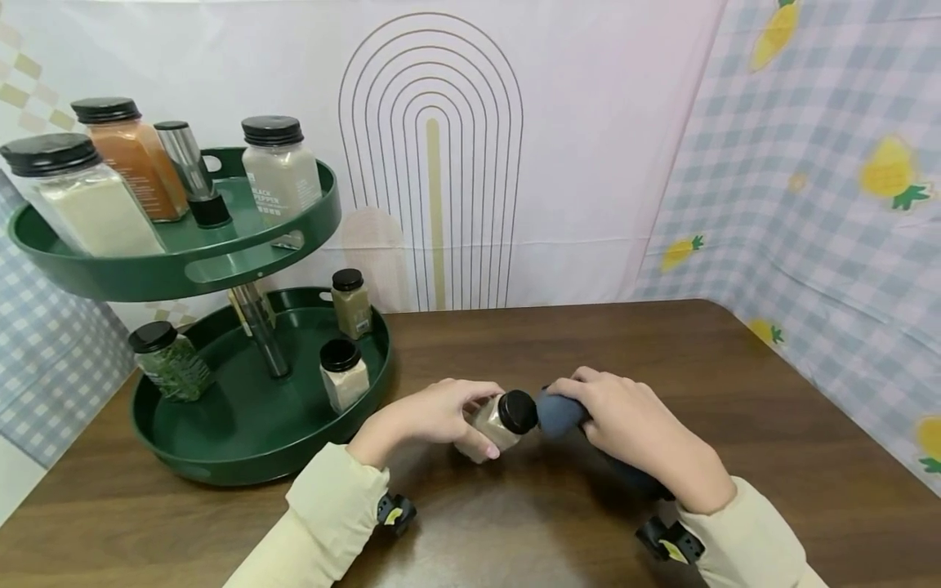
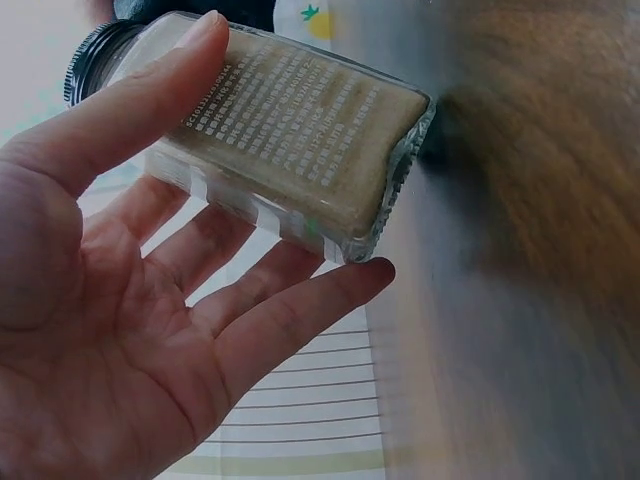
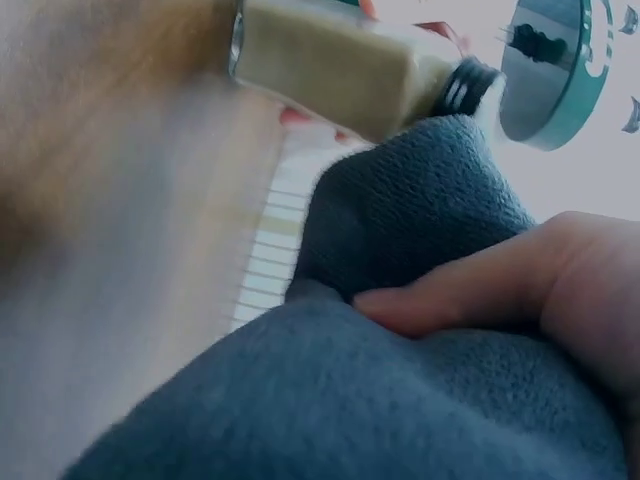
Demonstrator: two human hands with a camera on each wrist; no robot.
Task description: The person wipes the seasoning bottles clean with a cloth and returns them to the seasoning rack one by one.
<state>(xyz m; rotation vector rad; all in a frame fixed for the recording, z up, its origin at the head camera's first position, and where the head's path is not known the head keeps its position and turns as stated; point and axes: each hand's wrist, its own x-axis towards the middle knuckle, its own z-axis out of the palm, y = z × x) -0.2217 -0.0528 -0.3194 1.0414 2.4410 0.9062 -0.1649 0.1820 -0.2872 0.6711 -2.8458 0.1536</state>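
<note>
My left hand (image 1: 448, 415) grips a square glass spice jar (image 1: 491, 426) with a black lid, tilted so the lid points to the right. In the left wrist view the jar (image 2: 290, 125) shows white printed text and pale powder behind the glass; my thumb lies over it and the fingers spread along its underside. My right hand (image 1: 625, 416) holds a bunched dark blue-grey cloth (image 1: 559, 414), which is right at the jar's lid. Seen from the right wrist, the cloth (image 3: 400, 200) is pinched under the thumb and overlaps the lid's edge.
A two-tier green turntable rack (image 1: 243, 465) stands at the left. Its upper tray bears several larger jars, among them one labelled black pepper (image 1: 283, 175), and a metal grinder (image 1: 193, 171). Smaller jars, including a white-powder one (image 1: 344, 380), stand in the lower tray. Patterned cloth hangs behind the wooden table (image 1: 588, 343).
</note>
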